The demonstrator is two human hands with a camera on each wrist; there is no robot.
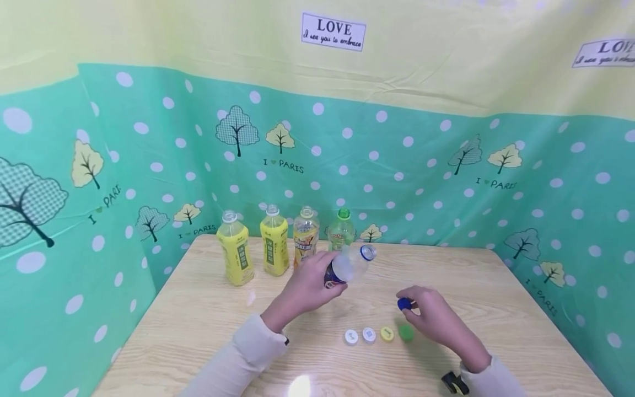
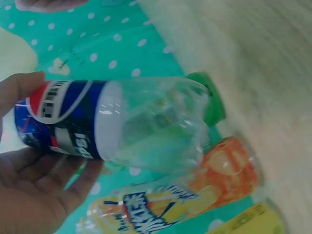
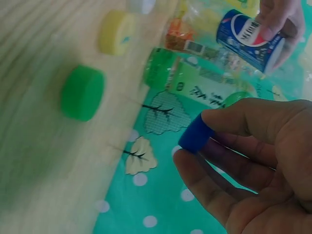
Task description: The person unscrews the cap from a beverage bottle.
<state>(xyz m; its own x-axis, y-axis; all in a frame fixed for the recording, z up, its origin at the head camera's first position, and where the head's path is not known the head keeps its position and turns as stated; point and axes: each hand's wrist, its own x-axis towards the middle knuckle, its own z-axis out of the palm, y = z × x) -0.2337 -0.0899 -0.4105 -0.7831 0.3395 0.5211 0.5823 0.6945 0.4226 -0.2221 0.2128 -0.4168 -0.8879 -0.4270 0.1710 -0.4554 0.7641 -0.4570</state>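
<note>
My left hand (image 1: 311,282) grips a clear plastic Pepsi bottle (image 2: 156,122) round its blue label. In the head view the bottle tilts to the right, its uncapped mouth with a blue ring pointing up and right. Between thumb and fingers my right hand (image 1: 432,315) pinches a blue bottle cap (image 3: 196,134), held above the table and apart from the bottle. Just below that hand, a green cap (image 1: 406,333) lies at the right end of a row with a yellow cap (image 1: 387,334) and two white caps (image 1: 369,334).
Behind the left hand stand uncapped bottles: two with yellow labels (image 1: 235,253) (image 1: 274,245), an orange-drink bottle (image 1: 305,234) and a green-tinted bottle (image 1: 342,230). The wooden table (image 1: 446,270) meets a green dotted cloth (image 1: 377,182) at its back and sides.
</note>
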